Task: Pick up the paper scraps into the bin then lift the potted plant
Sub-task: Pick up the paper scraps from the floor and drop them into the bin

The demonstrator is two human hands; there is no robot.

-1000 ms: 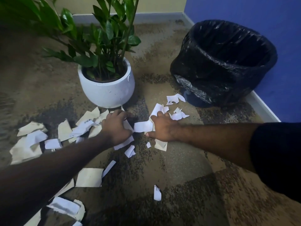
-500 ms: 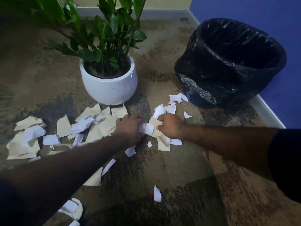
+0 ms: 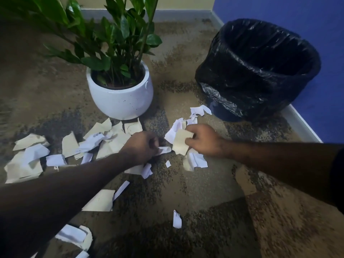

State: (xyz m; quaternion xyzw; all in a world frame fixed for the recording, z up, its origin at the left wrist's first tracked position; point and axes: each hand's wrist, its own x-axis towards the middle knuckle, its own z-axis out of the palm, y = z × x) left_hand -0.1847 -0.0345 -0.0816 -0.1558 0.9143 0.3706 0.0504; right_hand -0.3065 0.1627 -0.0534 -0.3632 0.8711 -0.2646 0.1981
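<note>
Carpet (image 3: 195, 192), mottled tan/brown, bare at 6 o'clock w/ one lone white scrap (image 3: 177, 219). Centre: left hand (image 3: 141, 148) curled shut on a white scrap (image 3: 164, 150); right hand (image 3: 203, 140) pinches a tan piece (image 3: 181, 141) w/ white bits behind. Paper scraps (image 3: 104, 140), torn, tan & white, spread toward 9 o'clock; print on one illegible. 12 o'clock: potted plant (image 3: 121, 95), glossy white round pot. 1–2 o'clock: bin (image 3: 260, 71), crinkled black liner, against blue wall (image 3: 297, 19); open carpet between pot & bin.

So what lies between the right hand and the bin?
In the head view, a few white scraps lie on the carpet between the right hand and the bin; the rest is bare carpet.
</note>
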